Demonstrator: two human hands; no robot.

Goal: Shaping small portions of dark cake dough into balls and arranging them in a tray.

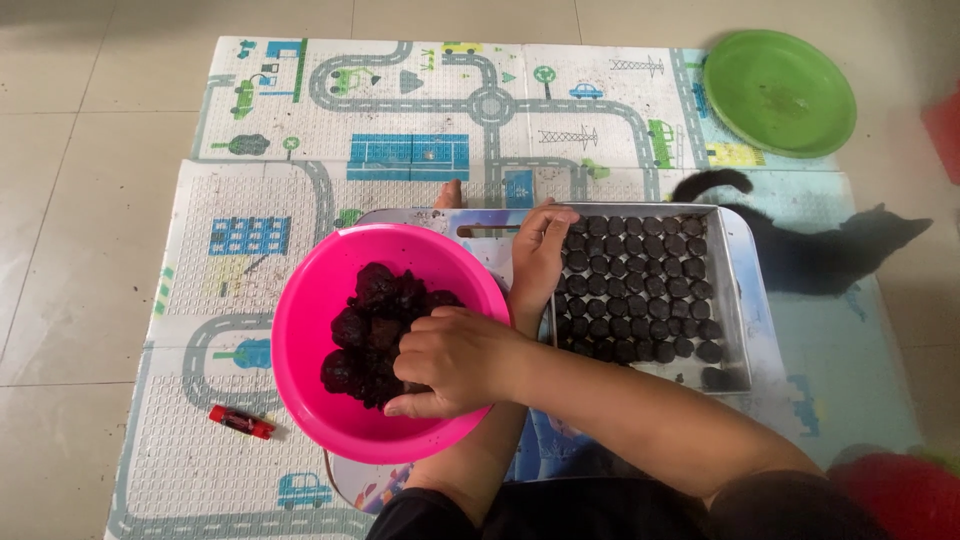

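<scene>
At the far left a small red tube (240, 421) is lying on the road-print play mat (250, 240), clear of the work. Next, a pink bowl (385, 342) is sitting close in front of the person, holding a heap of dark sticky lumps (372, 330) within easy reach. The right hand (452, 362) is crossing over into the bowl, its fingers (420, 352) curling down into the heap; their tips are buried, so I cannot tell whether they are gripping a piece. Just beyond, the left hand (540, 255) is resting at the near-left edge of a metal tray (740, 290), fingers loosely bent and holding nothing, touching the first of the small dark balls (635, 285) lined up in rows, likely steadying the tray. The rows are filling most of the tray, leaving little room. A black cat (820, 250) is lying just right of the tray, and a green plate (780, 92) is sitting well apart at the mat's far corner.
</scene>
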